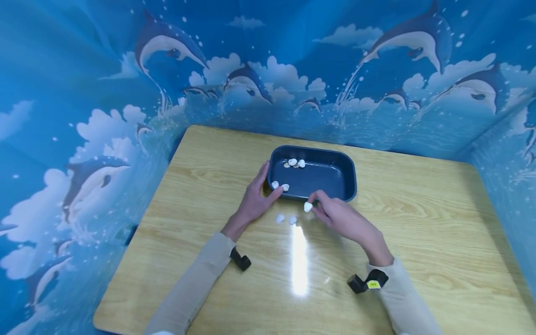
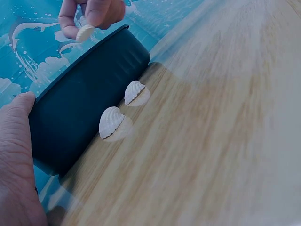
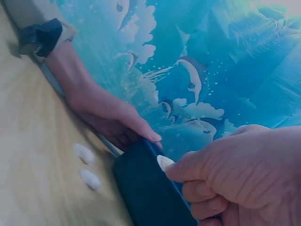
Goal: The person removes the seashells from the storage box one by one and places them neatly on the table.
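Observation:
A dark blue rectangular plastic tray (image 1: 324, 179) stands on the table. My left hand (image 1: 253, 200) grips its near left corner, the thumb at the near rim and the fingers along the left side. Between thumb and fingertips, my right hand (image 1: 343, 219) pinches a white ribbed seashell (image 1: 308, 207), held just outside the tray's near rim. Two more white seashells, one left (image 1: 280, 218) and one right (image 1: 292, 219), lie on the table in front of the tray. Inside it, several shells (image 1: 292, 162) cluster at the back left, and two (image 1: 275, 184) sit by the near left corner.
The tray rests on a light wood-grain table (image 1: 418, 223) with rounded corners. A blue curtain (image 1: 284, 37) printed with dolphins and clouds hangs behind and at both sides. Light glares off the tabletop in front of the shells.

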The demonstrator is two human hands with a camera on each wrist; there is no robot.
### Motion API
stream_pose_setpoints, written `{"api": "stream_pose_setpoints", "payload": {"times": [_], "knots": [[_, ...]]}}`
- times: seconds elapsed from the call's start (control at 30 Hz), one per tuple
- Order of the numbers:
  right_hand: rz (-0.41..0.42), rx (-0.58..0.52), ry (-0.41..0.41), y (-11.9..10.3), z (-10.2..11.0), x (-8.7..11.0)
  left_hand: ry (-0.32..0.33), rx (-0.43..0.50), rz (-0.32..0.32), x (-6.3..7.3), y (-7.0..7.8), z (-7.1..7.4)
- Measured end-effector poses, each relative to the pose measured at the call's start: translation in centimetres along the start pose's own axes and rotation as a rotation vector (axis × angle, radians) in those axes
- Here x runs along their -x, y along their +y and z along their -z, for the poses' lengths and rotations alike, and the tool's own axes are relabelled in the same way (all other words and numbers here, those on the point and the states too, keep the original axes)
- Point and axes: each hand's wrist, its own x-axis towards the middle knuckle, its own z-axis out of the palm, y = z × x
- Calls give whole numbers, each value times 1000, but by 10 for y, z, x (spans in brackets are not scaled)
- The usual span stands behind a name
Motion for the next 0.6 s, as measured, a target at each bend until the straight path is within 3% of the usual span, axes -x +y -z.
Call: {"api": "stream_pose_setpoints", "payload": {"times": [0.37, 0.6], "knots": [[-72, -20, -108, 15, -34, 5, 7, -10, -20, 1, 1, 0], [-55, -16, -97, 22, -44, 2, 8, -10, -19, 0, 1, 0]]}}
